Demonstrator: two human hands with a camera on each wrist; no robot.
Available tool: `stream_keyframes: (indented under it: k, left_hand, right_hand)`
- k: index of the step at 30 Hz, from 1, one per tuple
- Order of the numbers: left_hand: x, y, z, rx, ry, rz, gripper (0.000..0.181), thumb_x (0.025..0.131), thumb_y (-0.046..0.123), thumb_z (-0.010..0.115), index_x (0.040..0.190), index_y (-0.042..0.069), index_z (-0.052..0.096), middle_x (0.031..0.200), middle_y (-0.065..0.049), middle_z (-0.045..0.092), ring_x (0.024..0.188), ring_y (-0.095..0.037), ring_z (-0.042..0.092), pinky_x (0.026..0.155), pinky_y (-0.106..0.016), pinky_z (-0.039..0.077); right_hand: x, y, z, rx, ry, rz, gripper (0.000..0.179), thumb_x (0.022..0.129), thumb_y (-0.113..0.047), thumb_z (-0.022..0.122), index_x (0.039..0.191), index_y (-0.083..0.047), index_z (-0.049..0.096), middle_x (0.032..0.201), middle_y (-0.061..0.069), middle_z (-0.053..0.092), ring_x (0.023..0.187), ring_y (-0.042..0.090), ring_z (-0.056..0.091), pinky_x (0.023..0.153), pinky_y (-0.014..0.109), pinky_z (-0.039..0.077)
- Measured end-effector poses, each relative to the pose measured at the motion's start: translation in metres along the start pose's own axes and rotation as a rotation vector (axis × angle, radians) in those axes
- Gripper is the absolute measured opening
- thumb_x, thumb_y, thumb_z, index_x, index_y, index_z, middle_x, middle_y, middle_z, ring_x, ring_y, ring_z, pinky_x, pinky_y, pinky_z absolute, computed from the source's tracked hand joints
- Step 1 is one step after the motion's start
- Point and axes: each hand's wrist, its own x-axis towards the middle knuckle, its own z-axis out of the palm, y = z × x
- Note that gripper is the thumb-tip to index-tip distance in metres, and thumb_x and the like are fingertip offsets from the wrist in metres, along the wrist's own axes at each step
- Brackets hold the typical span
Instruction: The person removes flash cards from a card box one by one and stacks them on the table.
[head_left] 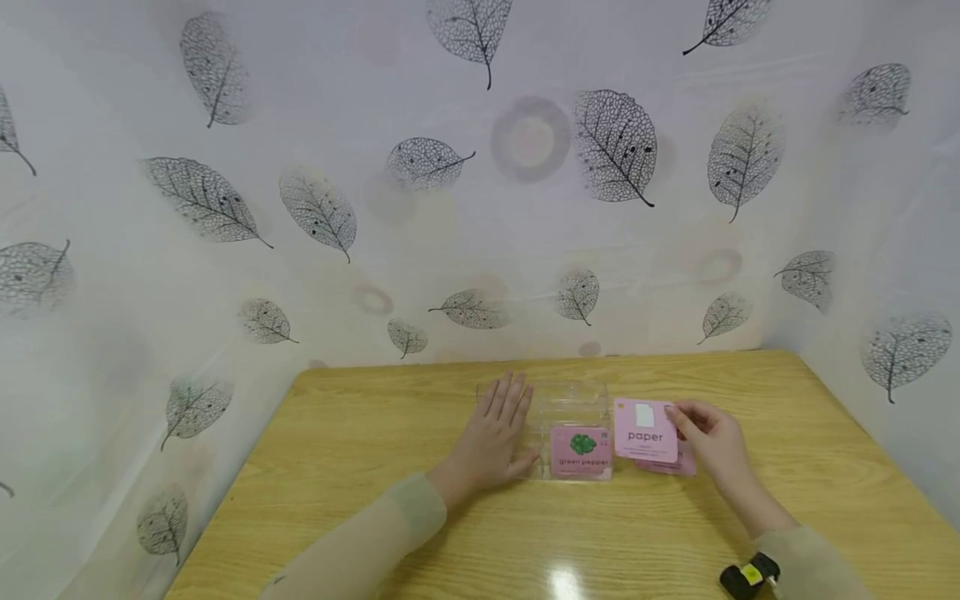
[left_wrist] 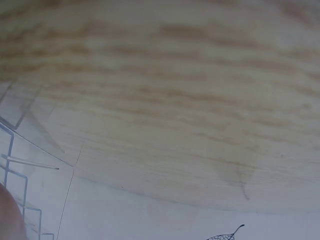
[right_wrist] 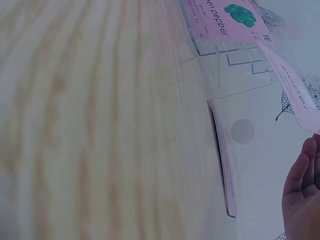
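Observation:
A clear plastic stepped holder lies on the table. My left hand rests across its left part with the fingers straight. On the holder's front right step stands a pink card with a green pepper picture. Just to its right, my right hand pinches a pink "paper" card by its right edge. Beneath and behind that card, more pink cards lie on the table, partly hidden; the right wrist view shows them as a thin stack. A transparent corner of the holder appears in the left wrist view.
The wooden table reaches back to a pale curtain with leaf prints, which also hangs along both sides. A black device with a yellow mark sits by the right sleeve.

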Motion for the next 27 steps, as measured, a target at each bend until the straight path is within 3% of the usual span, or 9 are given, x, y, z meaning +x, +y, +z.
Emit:
stream_keyframes:
  k: [14,18,24,27]
  left_hand:
    - [0.001,0.000,0.003,0.007,0.041,0.005,0.102,0.100,0.072,0.044,0.166,-0.002,0.025,0.173,-0.024,0.029,0.163,-0.043,0.024,0.134,-0.049,0.026]
    - [0.001,0.000,0.002,0.010,0.036,0.005,0.101,0.100,0.073,0.043,0.166,-0.002,0.025,0.173,-0.024,0.028,0.163,-0.042,0.025,0.134,-0.048,0.025]
    - [0.000,0.000,0.002,-0.006,0.027,0.000,0.101,0.100,0.072,0.043,0.167,-0.002,0.024,0.175,-0.025,0.023,0.163,-0.042,0.023,0.134,-0.048,0.025]
    - [0.000,0.001,0.003,-0.005,0.033,-0.001,0.102,0.100,0.072,0.043,0.167,-0.002,0.023,0.175,-0.025,0.023,0.163,-0.042,0.023,0.134,-0.049,0.025]
  right_hand:
    - [0.003,0.009,-0.008,-0.027,0.001,0.017,0.041,0.108,-0.024,0.062,0.122,0.014,0.067,0.087,-0.029,0.063,0.080,-0.011,0.059,0.070,0.011,0.057]
    - [0.003,0.011,-0.010,-0.053,0.002,0.022,0.040,0.109,-0.023,0.061,0.122,0.014,0.067,0.095,-0.016,0.069,0.080,-0.012,0.059,0.070,0.011,0.057]
    - [0.004,0.014,-0.012,-0.086,0.002,0.033,0.041,0.109,-0.023,0.061,0.123,0.015,0.067,0.112,0.017,0.075,0.080,-0.014,0.057,0.070,0.012,0.058]
    - [0.005,0.016,-0.013,-0.096,0.002,0.040,0.042,0.109,-0.025,0.061,0.124,0.015,0.067,0.117,0.023,0.074,0.081,-0.015,0.056,0.070,0.011,0.057]
